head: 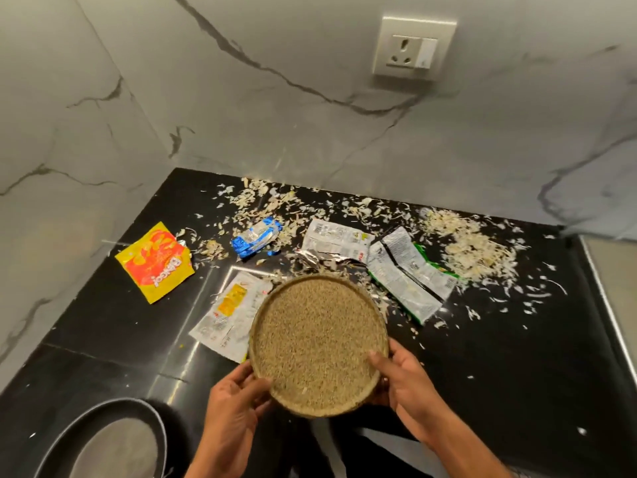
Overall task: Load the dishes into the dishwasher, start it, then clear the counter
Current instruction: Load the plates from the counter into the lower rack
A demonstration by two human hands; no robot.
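A round speckled tan plate (319, 343) is held above the black counter (499, 357), tilted toward me. My left hand (238, 398) grips its near left rim with the thumb on the plate's face. My right hand (400, 381) grips the near right rim, thumb over the edge. Littering the counter behind the plate are a yellow-red snack wrapper (155, 262), a crumpled blue wrapper (256, 238), a white wrapper with a yellow patch (225, 313) and torn white and green wrappers (403, 270). Pale vegetable peelings (472, 246) lie scattered along the back.
A dark round pan (113, 439) sits at the near left of the counter. Marble walls (275, 115) close the corner at the left and back, with a wall socket (412, 50) above. The counter's right edge (606, 305) has a metal strip.
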